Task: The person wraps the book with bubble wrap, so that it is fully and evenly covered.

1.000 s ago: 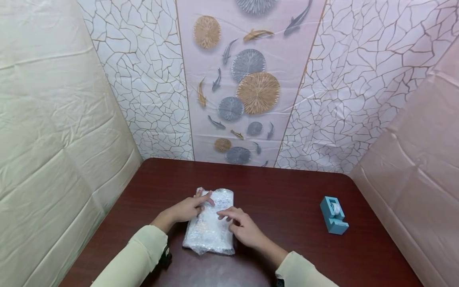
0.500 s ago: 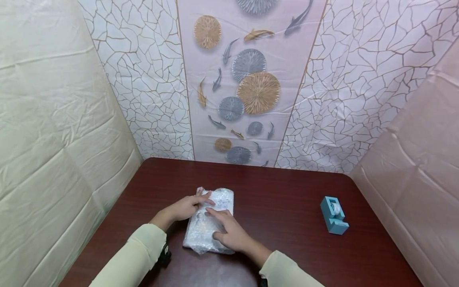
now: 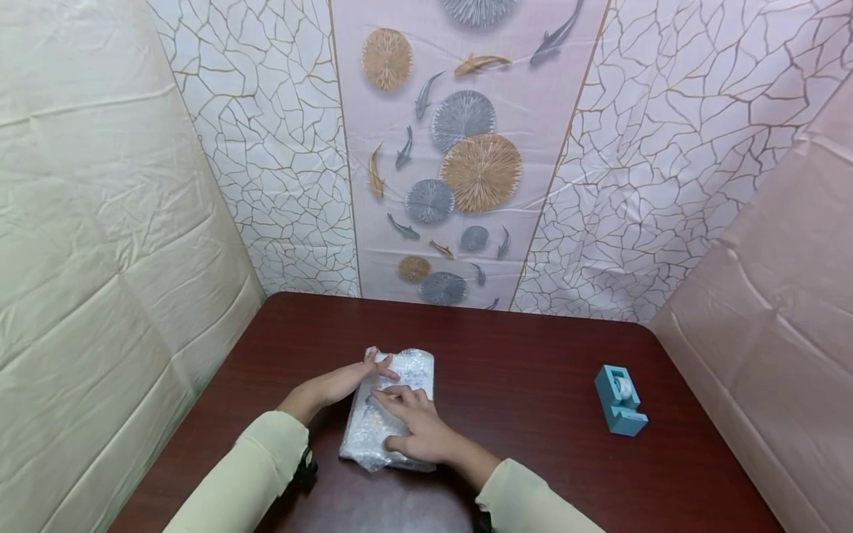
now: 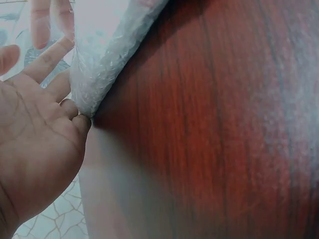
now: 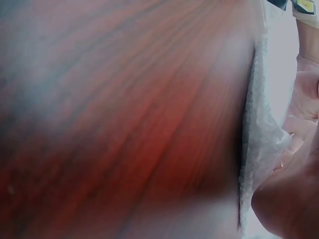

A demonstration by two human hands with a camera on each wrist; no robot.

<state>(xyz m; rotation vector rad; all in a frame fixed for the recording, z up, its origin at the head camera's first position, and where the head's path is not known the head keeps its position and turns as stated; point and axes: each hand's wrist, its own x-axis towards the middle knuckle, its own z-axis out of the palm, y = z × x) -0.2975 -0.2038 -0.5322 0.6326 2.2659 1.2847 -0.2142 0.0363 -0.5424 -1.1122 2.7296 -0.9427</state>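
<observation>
A flat rectangular package in clear bubble wrap lies on the table in front of me. My left hand rests along its far left part, thumb stretched over the top. In the left wrist view, the left hand has its ring and little fingers bent against the wrapped edge, the others extended. My right hand lies over the package's middle and right side, its fingers reaching left across the wrap. The right wrist view shows the bubble wrap's side with the right hand partly cut off by the frame.
A light blue tape dispenser with a roll of tape stands at the right side of the dark red wooden table. Patterned cloth hangs behind the table's far edge, and plain cloth hangs on both sides.
My right hand has moved left across the package, from its right side to its middle. The left hand has shifted slightly; the package and the tape dispenser stay in place.
</observation>
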